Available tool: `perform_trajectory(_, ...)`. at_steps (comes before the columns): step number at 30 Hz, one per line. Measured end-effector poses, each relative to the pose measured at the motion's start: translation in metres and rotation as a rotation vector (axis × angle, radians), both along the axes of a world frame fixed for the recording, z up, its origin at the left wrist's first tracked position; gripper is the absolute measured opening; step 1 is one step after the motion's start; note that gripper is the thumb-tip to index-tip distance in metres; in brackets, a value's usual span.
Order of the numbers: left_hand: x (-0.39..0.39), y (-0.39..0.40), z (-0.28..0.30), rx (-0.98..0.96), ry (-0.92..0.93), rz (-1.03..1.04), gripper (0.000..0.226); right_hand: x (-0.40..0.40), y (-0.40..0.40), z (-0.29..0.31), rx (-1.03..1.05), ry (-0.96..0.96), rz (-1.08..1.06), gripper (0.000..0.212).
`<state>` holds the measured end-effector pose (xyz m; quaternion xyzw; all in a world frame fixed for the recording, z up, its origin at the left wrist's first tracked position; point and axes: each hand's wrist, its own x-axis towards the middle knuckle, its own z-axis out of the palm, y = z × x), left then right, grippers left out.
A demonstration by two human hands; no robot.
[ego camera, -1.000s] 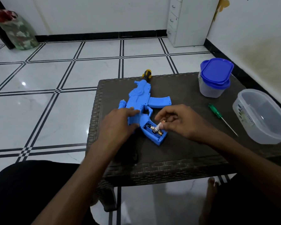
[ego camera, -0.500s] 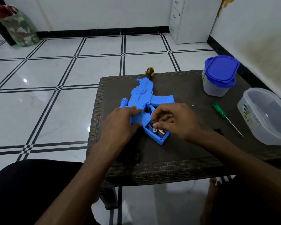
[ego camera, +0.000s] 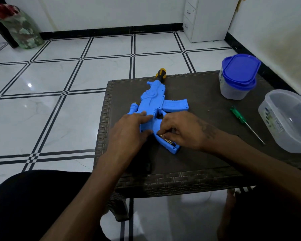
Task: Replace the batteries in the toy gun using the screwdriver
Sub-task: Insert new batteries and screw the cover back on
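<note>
Showing the head view: toy gun (ego camera: pixel 156 108) lies flat on the surface (ego camera: pixel 198 153), long axis running away from the person, open grip compartment nearest. Left hand (ego camera: pixel 129 131) rests spread on the body; right hand (ego camera: pixel 181 129), the nearer to the compartment, pinches a battery (ego camera: pixel 166 140) there. Screwdriver (ego camera: pixel 240 119) lies apart, rightward.

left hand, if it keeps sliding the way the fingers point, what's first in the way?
The left hand already rests on the toy gun; its fingers point up-right, so likely the right hand by the trigger gap first. Depth unclear.
</note>
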<state>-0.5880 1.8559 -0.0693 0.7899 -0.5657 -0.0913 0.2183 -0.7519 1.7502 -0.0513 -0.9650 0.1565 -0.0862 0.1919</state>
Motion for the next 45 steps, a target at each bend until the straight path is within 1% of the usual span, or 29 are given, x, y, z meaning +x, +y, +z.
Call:
perform_trajectory(3, 0.001, -0.001, 0.0, 0.007, -0.008, -0.002, 0.053, -0.002, 0.001, -0.001, -0.099, 0.083, 0.086, 0.018)
perform_trajectory(5, 0.001, -0.001, 0.001, 0.005, -0.008, -0.007, 0.054, -0.006, 0.002, -0.003, -0.135, 0.088, 0.119, 0.019)
perform_trajectory(8, 0.001, -0.001, 0.001, 0.005, -0.005, -0.005, 0.054, -0.01, 0.004, -0.006, -0.149, 0.085, 0.117, 0.022)
perform_trajectory(11, 0.001, -0.001, 0.001, 0.004, -0.002, -0.002, 0.054, -0.01, 0.005, -0.007, -0.136, 0.151, 0.095, 0.028)
perform_trajectory(13, 0.001, 0.0, 0.001, 0.006, -0.001, 0.0, 0.055, -0.014, 0.007, -0.007, -0.107, 0.135, 0.079, 0.027)
perform_trajectory(15, 0.001, 0.0, 0.001, 0.01, 0.003, 0.002, 0.055, -0.02, 0.01, -0.008, -0.051, 0.044, 0.011, 0.023)
perform_trajectory(19, 0.001, -0.001, 0.003, 0.015, -0.003, -0.017, 0.056, -0.044, 0.011, -0.004, 0.016, -0.108, -0.204, 0.021)
perform_trajectory(22, -0.001, -0.001, 0.002, 0.046, -0.061, -0.049, 0.06, -0.072, 0.003, 0.002, 0.023, -0.123, -0.34, 0.018)
perform_trajectory(24, -0.001, -0.001, -0.001, 0.079, -0.064, -0.058, 0.064, -0.087, -0.004, 0.007, 0.011, -0.054, -0.426, 0.021)
perform_trajectory(27, -0.001, 0.002, -0.004, 0.115, 0.008, -0.011, 0.065, -0.103, -0.01, 0.017, 0.016, 0.097, -0.477, 0.026)
perform_trajectory(30, -0.008, 0.005, -0.003, 0.129, -0.009, -0.004, 0.064, -0.113, -0.013, 0.025, 0.058, 0.312, -0.443, 0.032)
perform_trajectory(32, -0.015, 0.007, -0.001, 0.127, -0.009, 0.02, 0.062, -0.117, -0.015, 0.027, 0.11, 0.423, -0.426, 0.041)
perform_trajectory(35, -0.023, 0.009, 0.0, 0.103, 0.01, 0.048, 0.061, -0.122, -0.018, 0.022, 0.207, 0.501, -0.403, 0.054)
perform_trajectory(37, -0.027, 0.011, 0.001, 0.088, 0.009, 0.057, 0.061, -0.124, -0.019, 0.016, 0.211, 0.494, -0.402, 0.056)
perform_trajectory(40, -0.033, 0.012, 0.004, 0.088, -0.025, 0.06, 0.061, -0.123, -0.019, 0.007, 0.078, 0.417, -0.456, 0.054)
perform_trajectory(42, -0.037, 0.013, 0.005, 0.108, -0.046, 0.059, 0.062, -0.122, -0.019, 0.003, 0.034, 0.332, -0.503, 0.052)
perform_trajectory(43, -0.038, 0.013, 0.006, 0.124, -0.059, 0.062, 0.063, -0.121, -0.018, 0.001, 0.046, 0.288, -0.519, 0.05)
perform_trajectory(45, -0.04, 0.015, 0.008, 0.135, -0.131, 0.062, 0.063, -0.12, -0.016, -0.002, 0.151, 0.196, -0.546, 0.042)
